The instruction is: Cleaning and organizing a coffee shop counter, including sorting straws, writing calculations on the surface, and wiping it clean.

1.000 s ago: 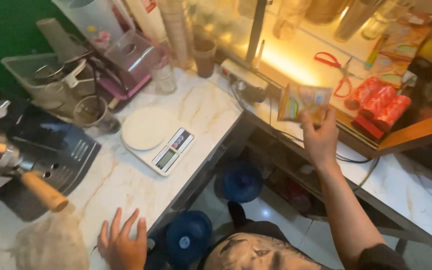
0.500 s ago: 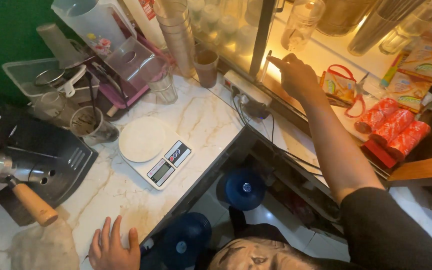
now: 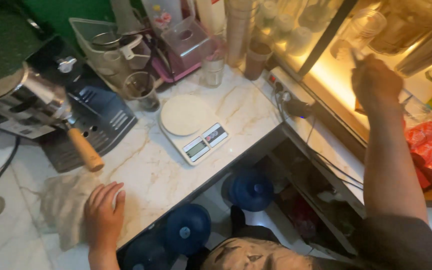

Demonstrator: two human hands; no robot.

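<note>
Mid-reach. Right hand raised at 2 o'clock, just below the clear cups on the lit shelf; blurred, grip impossible to tell. Left hand flat, open, empty at 8 o'clock on the counter, touching the cloth. Any grasp up there would probably need care among crowded cups.

A white scale sits on the marble counter. Blue jugs stand below. A grinder stands left
</note>
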